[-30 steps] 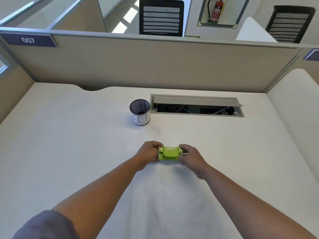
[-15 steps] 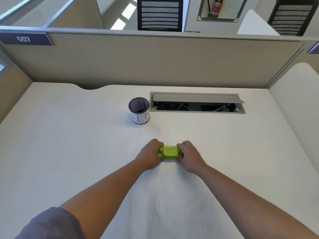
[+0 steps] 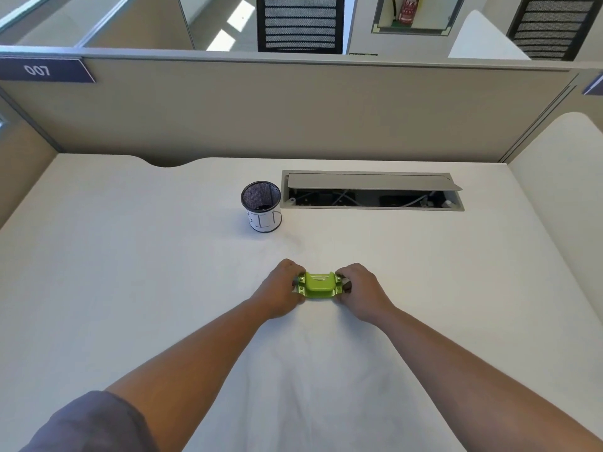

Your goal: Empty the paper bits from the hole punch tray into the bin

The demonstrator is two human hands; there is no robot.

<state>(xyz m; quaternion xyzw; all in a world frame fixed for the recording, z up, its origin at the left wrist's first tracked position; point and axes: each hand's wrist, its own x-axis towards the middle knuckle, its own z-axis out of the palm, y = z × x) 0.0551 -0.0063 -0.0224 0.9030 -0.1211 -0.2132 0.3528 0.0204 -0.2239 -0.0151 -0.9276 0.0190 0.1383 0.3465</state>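
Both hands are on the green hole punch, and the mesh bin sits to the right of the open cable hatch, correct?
Not quite. In the head view the bin stands to the left of the open cable hatch, not the right. The rest holds: the left hand and right hand each grip an end of the green hole punch.

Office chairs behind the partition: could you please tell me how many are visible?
2: one chair beyond the partition at top centre, another chair at top right. Only their backrests show; others may be hidden.
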